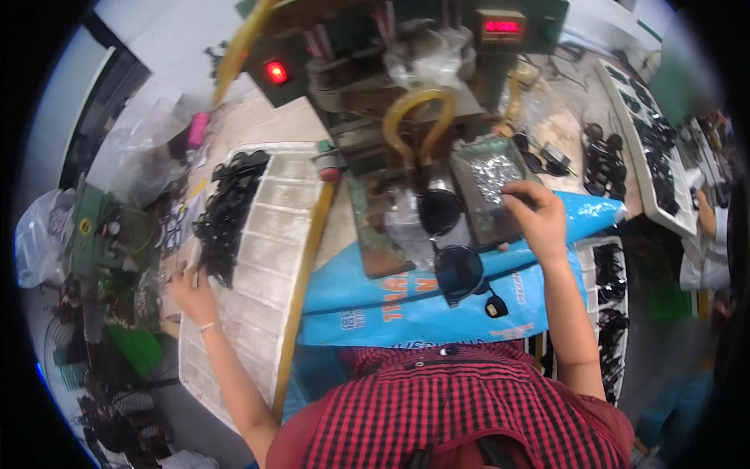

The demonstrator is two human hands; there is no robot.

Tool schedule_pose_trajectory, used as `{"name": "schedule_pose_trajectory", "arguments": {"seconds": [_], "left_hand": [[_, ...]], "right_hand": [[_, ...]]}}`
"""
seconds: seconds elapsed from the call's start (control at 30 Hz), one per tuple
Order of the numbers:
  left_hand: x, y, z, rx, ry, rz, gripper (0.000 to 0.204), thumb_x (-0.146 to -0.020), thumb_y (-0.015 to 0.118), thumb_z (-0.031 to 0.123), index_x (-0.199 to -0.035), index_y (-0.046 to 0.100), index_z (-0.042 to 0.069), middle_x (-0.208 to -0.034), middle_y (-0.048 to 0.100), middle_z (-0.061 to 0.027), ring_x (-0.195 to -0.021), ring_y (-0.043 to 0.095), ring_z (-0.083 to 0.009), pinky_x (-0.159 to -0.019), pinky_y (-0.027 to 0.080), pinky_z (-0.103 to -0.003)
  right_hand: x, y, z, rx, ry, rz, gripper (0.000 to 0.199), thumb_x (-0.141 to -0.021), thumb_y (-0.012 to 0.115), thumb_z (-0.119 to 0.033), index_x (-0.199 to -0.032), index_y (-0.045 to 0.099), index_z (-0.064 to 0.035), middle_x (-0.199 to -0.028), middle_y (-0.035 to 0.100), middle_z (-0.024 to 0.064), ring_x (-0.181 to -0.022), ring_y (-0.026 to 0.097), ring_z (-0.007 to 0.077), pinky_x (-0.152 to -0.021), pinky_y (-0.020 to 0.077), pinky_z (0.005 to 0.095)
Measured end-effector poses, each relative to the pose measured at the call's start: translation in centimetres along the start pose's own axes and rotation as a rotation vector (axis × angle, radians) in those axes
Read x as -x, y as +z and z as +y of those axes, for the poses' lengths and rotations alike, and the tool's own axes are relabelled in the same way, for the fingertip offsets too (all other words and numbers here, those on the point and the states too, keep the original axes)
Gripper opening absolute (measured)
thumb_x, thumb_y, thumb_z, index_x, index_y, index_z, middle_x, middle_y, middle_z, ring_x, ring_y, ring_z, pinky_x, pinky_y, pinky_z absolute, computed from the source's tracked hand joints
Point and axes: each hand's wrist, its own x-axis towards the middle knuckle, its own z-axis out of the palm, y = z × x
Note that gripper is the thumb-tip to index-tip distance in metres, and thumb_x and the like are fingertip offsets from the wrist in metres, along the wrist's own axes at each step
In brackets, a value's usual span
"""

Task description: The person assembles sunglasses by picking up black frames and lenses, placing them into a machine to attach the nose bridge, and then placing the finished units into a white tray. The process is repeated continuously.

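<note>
My left hand (191, 295) lies at the left edge of a white compartment tray (273, 227), fingers apart, beside a row of dark sunglasses (226, 211) heaped along its far left side. My right hand (539, 215) is over a small box of shiny little metal parts (491, 176), with thumb and fingertips pinched together; anything between them is too small to make out. Between my hands, a pair of dark sunglasses (458, 273) sits at the front of a green bench machine (344, 86), one lens below the other, a small dark tag-like piece hanging at its lower end.
A blue printed plastic sheet (359, 305) covers the area in front of me. Yellow hose (422, 98) loops down at the machine. More trays of dark eyewear (656, 148) stand at the right. A pink spool (198, 129) and clear plastic bags (141, 156) lie at the left.
</note>
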Motion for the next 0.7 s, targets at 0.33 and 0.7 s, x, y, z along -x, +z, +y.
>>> {"name": "schedule_pose_trajectory", "arguments": {"seconds": [0.33, 0.7], "left_hand": [[-2.4, -6.5, 23.3, 1.78, -0.733, -0.607, 0.022, -0.093, 0.057, 0.007, -0.115, 0.056, 0.002, -0.09, 0.062, -0.0048, -0.067, 0.057, -0.0093, -0.057, 0.047, -0.023], [-10.0, -8.5, 29.4, 1.685, -0.162, -0.029, 0.012, -0.09, 0.062, 0.002, -0.1, 0.06, -0.004, -0.092, 0.064, -0.0067, -0.071, 0.058, -0.0092, -0.056, 0.05, -0.024]], "right_hand": [[-2.6, 6.6, -5.9, -0.329, -0.136, -0.116, 0.043, -0.075, 0.071, -0.005, -0.114, 0.054, 0.0032, -0.091, 0.068, 0.0104, -0.087, 0.064, 0.0167, -0.081, 0.0487, 0.0279], [-0.5, 8.4, -7.7, -0.661, 0.056, -0.11, 0.05, -0.08, 0.064, -0.002, -0.127, 0.046, 0.0055, -0.1, 0.068, 0.0109, -0.097, 0.062, 0.0145, -0.087, 0.0475, 0.0284]]}}
